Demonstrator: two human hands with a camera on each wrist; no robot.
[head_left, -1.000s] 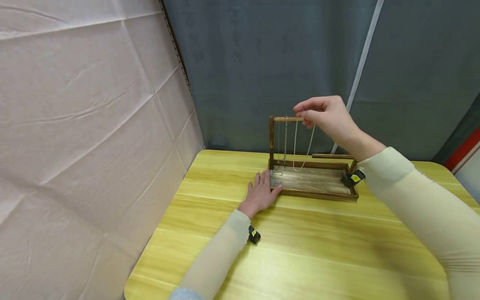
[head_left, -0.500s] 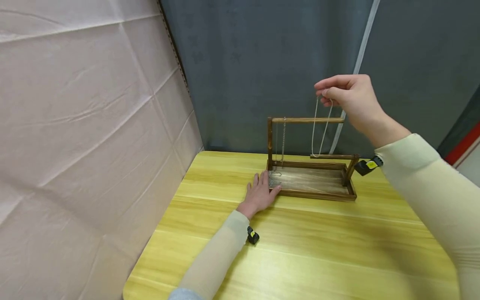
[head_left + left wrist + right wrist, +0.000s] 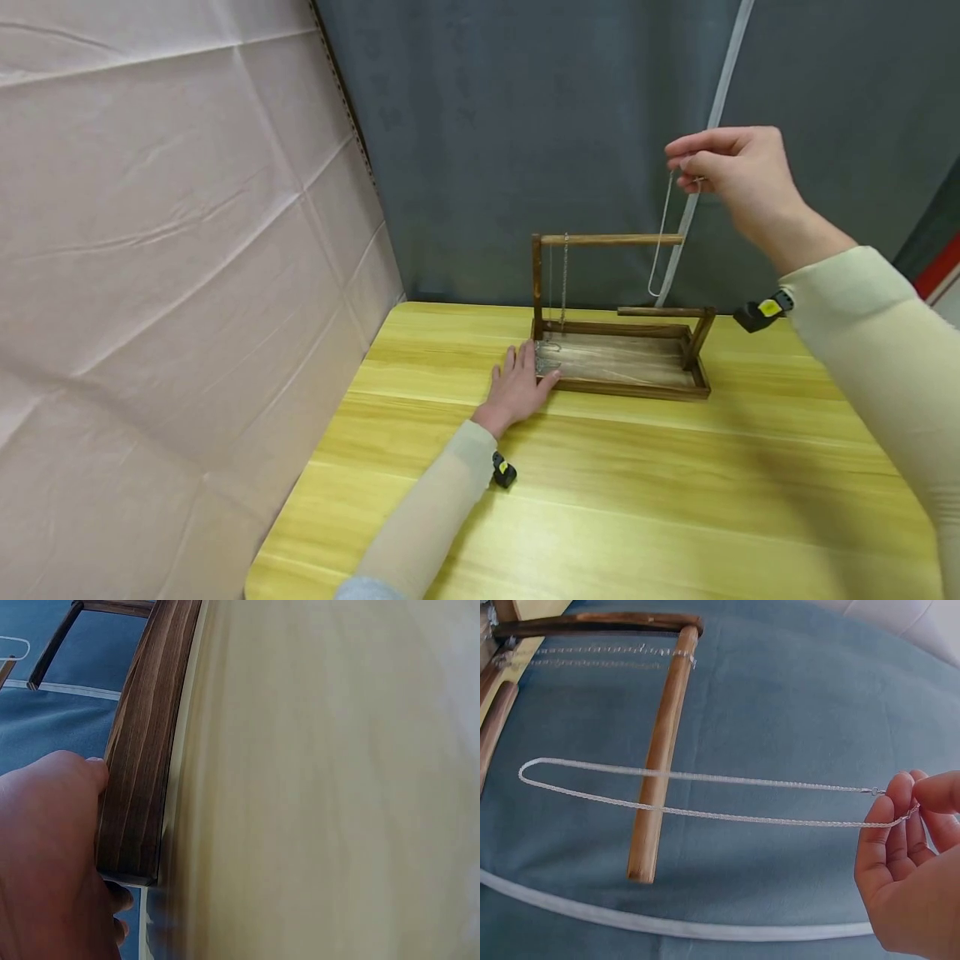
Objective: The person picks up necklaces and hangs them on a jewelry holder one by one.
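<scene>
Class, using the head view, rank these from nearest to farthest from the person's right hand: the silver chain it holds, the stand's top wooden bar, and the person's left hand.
1. Silver chain: pinched in the right hand, hanging below it.
2. Top wooden bar: lower and to its left, free of the chain.
3. Left hand: far lower left, resting on the table against the tray's corner.

Yellow wooden table (image 3: pixel 637 500); grey curtain (image 3: pixel 525 125); white sheet (image 3: pixel 165 250) left.

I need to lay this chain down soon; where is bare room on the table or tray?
Bare yellow wooden table spans the near side, between both sleeves. The dark wooden tray floor is mostly bare right of centre. Crowded: its left end, where the left hand rests and a thin hanging chain drops.
</scene>
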